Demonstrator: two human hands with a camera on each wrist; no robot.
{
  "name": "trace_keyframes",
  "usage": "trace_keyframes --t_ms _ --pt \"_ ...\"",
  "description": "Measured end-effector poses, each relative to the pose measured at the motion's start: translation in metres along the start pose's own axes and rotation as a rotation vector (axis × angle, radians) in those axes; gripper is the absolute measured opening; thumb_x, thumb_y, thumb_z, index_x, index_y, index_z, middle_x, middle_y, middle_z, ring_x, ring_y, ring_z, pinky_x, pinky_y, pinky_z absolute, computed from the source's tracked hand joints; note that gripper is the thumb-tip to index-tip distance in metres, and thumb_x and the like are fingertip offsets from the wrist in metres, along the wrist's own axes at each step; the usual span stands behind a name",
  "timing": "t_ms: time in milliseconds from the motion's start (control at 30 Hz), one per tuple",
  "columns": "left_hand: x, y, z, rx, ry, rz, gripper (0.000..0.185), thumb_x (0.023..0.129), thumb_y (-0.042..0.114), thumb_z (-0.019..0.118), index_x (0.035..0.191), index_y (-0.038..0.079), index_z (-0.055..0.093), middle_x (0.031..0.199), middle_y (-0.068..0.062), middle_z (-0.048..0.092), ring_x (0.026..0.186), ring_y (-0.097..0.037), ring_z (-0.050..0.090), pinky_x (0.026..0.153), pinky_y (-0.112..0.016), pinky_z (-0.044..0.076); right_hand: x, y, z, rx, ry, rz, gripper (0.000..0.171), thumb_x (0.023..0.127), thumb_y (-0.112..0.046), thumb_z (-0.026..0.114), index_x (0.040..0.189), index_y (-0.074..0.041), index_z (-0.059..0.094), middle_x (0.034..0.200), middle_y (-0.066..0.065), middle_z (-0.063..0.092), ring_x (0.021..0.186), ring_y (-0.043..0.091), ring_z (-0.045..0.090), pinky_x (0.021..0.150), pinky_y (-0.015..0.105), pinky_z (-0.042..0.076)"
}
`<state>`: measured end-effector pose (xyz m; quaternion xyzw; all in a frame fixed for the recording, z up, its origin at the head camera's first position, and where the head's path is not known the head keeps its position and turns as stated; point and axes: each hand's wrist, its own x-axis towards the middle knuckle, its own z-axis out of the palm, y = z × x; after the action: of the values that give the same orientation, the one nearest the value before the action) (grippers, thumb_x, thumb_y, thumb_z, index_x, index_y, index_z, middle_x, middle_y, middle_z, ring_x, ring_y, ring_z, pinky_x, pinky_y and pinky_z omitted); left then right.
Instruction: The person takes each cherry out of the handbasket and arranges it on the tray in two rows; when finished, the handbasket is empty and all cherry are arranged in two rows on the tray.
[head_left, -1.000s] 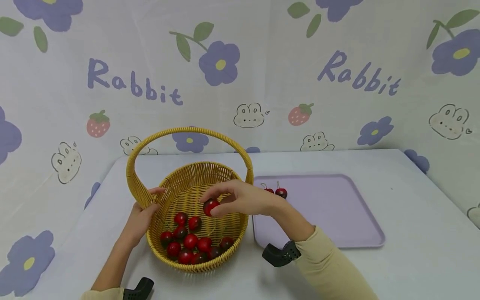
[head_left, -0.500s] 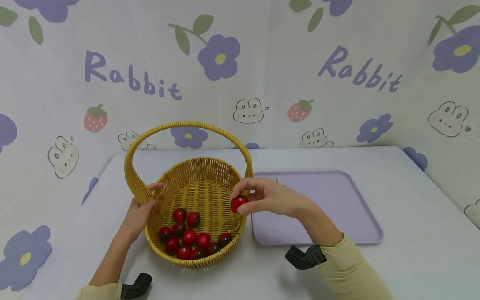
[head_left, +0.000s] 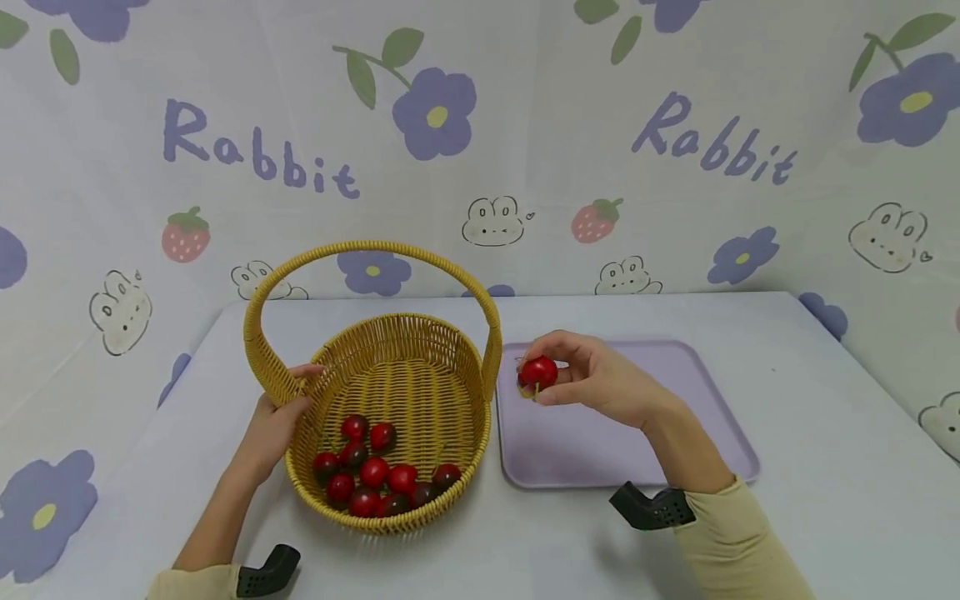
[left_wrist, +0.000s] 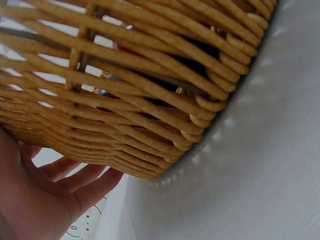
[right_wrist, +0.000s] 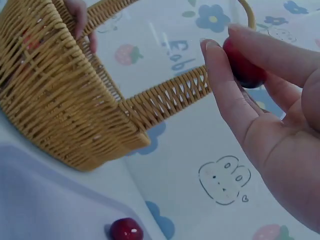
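A yellow wicker basket (head_left: 390,350) with a tall handle stands on the table and holds several red cherries (head_left: 375,479). My left hand (head_left: 277,408) grips the basket's left rim at the base of the handle; in the left wrist view the basket wall (left_wrist: 130,85) fills the frame, with my fingers (left_wrist: 75,180) under it. My right hand (head_left: 581,379) pinches one red cherry (head_left: 537,372) above the left end of the lilac tray (head_left: 675,442). In the right wrist view that cherry (right_wrist: 245,67) sits between thumb and fingers, and another cherry (right_wrist: 126,230) lies on the tray below.
The table (head_left: 825,517) has a pale cloth on it. A patterned backdrop with flowers and rabbits hangs behind. The tray lies just right of the basket, their edges nearly touching.
My right hand has lifted a cherry out of the basket and carried it right, over the rim to above the tray. The left hand has stayed on the basket.
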<state>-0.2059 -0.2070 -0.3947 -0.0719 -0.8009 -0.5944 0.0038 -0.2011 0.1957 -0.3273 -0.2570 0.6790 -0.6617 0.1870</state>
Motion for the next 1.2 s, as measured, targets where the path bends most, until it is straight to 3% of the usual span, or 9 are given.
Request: trace_keyframes --t_ms 267,433,533,700,833,1067,1200 --pt "0.0 0.0 -0.001 -0.004 -0.008 0.001 0.042 0.094 -0.003 0.035 0.135 -0.004 0.042 0.144 -0.024 0.035 0.136 -0.039 0.025 0.106 -0.056 0.02 -0.004 0.0 -0.01 -0.146 0.172 0.051 0.039 0.089 -0.013 0.066 0.125 -0.003 0.058 0.107 0.016 0.064 0.091 0.027 0.061 0.083 0.035 0.048" --pt "0.0 0.001 -0.001 0.003 -0.008 0.004 0.042 0.094 -0.003 0.035 0.135 -0.005 0.042 0.144 -0.025 0.035 0.136 -0.039 0.024 0.106 -0.056 0.02 -0.006 0.002 -0.017 -0.071 0.212 0.036 0.036 0.094 -0.016 0.06 0.128 -0.004 0.054 0.114 0.025 0.057 0.096 0.03 0.062 0.087 0.036 0.049" --pt "0.0 0.001 0.0 0.004 -0.007 0.002 0.042 0.094 -0.003 0.036 0.135 -0.005 0.042 0.144 -0.024 0.035 0.136 -0.038 0.024 0.106 -0.056 0.02 -0.006 0.004 -0.023 -0.012 0.228 0.048 0.032 0.096 -0.016 0.057 0.125 -0.002 0.054 0.116 0.023 0.053 0.096 0.031 0.062 0.088 0.035 0.048" --pt "0.0 0.001 0.0 0.0 -0.009 0.001 0.042 0.094 -0.003 0.036 0.135 -0.005 0.042 0.144 -0.025 0.035 0.136 -0.038 0.025 0.106 -0.056 0.021 -0.007 0.01 -0.034 -0.013 0.257 0.126 0.044 0.092 -0.012 0.062 0.132 0.002 0.048 0.122 0.019 0.049 0.104 0.038 0.058 0.09 0.033 0.047" --pt "0.0 0.0 0.0 0.001 -0.009 -0.006 0.041 0.095 -0.002 0.035 0.136 -0.004 0.041 0.144 -0.025 0.034 0.135 -0.04 0.027 0.105 -0.057 0.022 -0.008 0.018 -0.045 -0.051 0.304 0.163 0.05 0.091 -0.01 0.063 0.134 0.004 0.043 0.12 0.018 0.054 0.103 0.034 0.06 0.088 0.032 0.048" --pt "0.0 -0.002 0.0 0.0 -0.006 -0.015 0.041 0.095 -0.001 0.036 0.136 -0.003 0.041 0.145 -0.024 0.034 0.134 -0.038 0.028 0.106 -0.055 0.022 -0.01 0.032 -0.059 -0.049 0.378 0.229 0.044 0.09 -0.012 0.066 0.123 0.008 0.045 0.108 0.015 0.061 0.094 0.022 0.064 0.086 0.031 0.049" --pt "0.0 -0.001 0.001 0.004 -0.007 -0.018 0.042 0.095 -0.001 0.036 0.137 -0.003 0.041 0.145 -0.023 0.034 0.134 -0.037 0.03 0.105 -0.053 0.023 -0.01 0.041 -0.065 -0.14 0.388 0.277 0.049 0.089 -0.018 0.067 0.125 0.009 0.048 0.111 0.013 0.059 0.101 0.021 0.06 0.088 0.031 0.048"
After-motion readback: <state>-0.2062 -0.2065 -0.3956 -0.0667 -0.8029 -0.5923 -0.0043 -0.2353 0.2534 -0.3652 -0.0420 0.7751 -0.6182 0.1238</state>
